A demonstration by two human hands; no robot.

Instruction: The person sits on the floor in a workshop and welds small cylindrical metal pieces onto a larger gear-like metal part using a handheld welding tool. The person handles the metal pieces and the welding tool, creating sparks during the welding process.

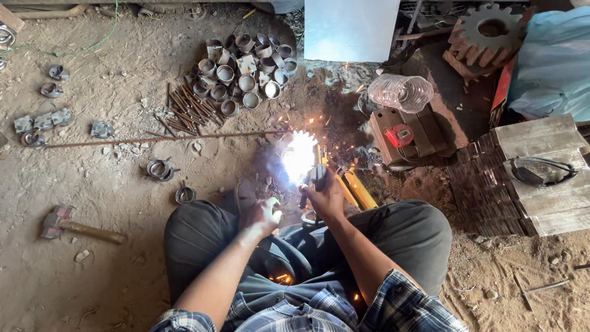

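Dirt floor, centre frame: right hand closed round the dark welding electrode holder, left hand curled on a small steel ring piece, partly hidden by glare — rigid, light, likely hot; grip away from the arc.

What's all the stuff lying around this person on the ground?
Metal rings: a heap of many, grey, top centre.
Short rods: a bundle, rusty, beside the rings.
Long rod: one, rusty, across the dirt.
Hammer: one, wooden handle, lower left.
Plastic bottle: one, clear, upper right.
Gear: one, rusty, top right.
Goggles: one pair, dark, on blocks at right.
Welding flash: one, white, centre.
Left hand: near the flash; whether it grips anything is unclear.
Right hand: gripping a dark tool.
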